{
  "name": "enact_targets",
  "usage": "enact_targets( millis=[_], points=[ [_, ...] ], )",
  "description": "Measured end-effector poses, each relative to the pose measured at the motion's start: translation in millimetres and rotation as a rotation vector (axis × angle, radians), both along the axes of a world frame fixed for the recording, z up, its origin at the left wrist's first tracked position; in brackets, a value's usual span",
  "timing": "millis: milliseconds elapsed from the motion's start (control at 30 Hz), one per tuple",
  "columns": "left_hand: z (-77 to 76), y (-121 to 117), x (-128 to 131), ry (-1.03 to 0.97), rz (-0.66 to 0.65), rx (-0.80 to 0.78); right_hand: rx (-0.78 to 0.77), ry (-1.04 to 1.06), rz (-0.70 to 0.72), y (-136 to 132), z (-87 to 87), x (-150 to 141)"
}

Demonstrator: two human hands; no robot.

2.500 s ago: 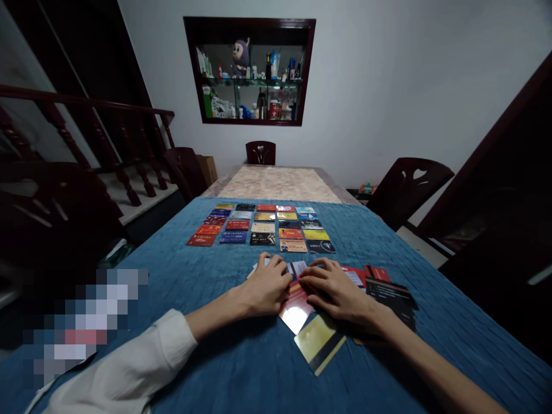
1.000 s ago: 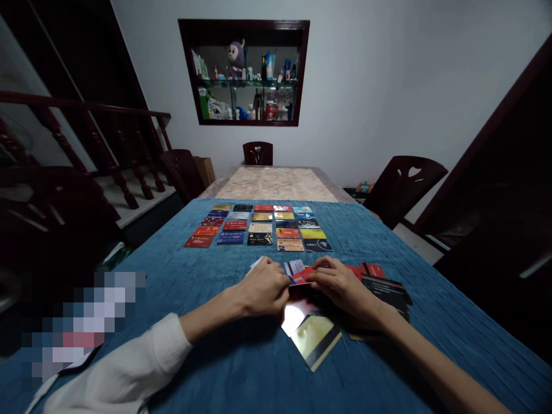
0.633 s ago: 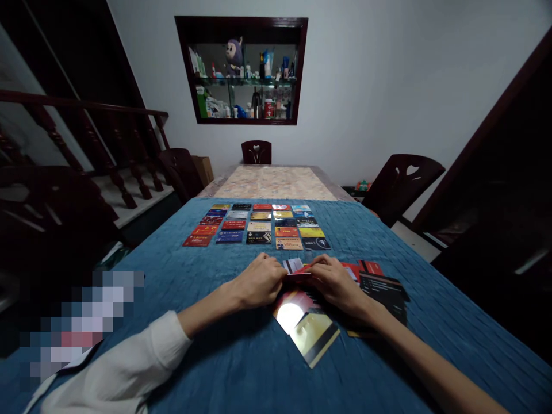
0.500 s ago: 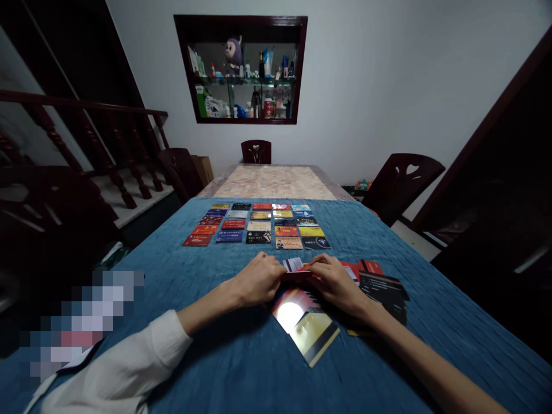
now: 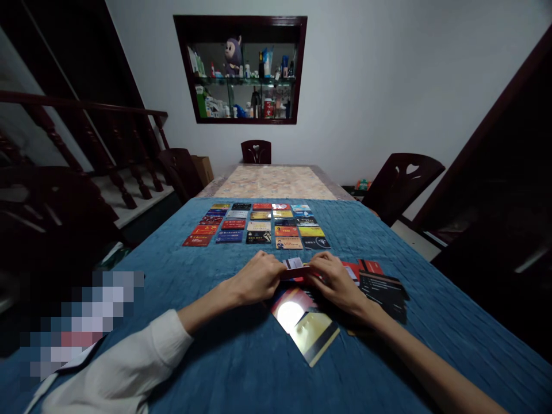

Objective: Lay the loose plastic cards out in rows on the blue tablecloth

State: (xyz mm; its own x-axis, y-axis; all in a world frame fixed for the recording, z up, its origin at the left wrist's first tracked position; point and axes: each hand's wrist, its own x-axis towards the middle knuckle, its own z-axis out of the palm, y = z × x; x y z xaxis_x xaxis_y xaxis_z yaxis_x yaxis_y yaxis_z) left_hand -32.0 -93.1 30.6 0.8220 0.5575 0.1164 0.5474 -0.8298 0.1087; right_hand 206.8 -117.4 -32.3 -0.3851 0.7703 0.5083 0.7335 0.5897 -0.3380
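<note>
Dim room: white wall, recessed shelf, dark chairs, wooden stair railing.

The left hand comes out of a loose white long sleeve, creased and pushed back to mid-forearm. The right hand has a bare forearm with no sleeve showing. Neither hand wears rings, a watch or gloves.

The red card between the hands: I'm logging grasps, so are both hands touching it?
Touching. The head view shows the left hand and right hand each pinching one end of the red card.
</note>
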Motion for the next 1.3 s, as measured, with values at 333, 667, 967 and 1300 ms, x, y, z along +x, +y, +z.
enact_targets(
  millis=[333, 667, 967, 1300],
  points=[
    [-9.9, 3.0, 0.8, -0.083, -0.01, -0.047, 0.013, 0.288, -0.02, -2.1, 13.3, -13.6],
    [-9.1, 1.7, -0.2, -0.281, 0.055, -0.051, 0.313, 0.001, -0.041, -0.7, 28.7, -17.3],
    [-13.9, 0.4, 2.0, -0.407, 0.071, -0.037, 0.541, -0.233, 0.058, 4.1, 34.5, -28.6],
    [-28.5, 2.2, 4.9, -0.348, 0.12, -0.096, 0.549, -0.227, 0.114, 3.6, 28.8, -40.5]
  ],
)
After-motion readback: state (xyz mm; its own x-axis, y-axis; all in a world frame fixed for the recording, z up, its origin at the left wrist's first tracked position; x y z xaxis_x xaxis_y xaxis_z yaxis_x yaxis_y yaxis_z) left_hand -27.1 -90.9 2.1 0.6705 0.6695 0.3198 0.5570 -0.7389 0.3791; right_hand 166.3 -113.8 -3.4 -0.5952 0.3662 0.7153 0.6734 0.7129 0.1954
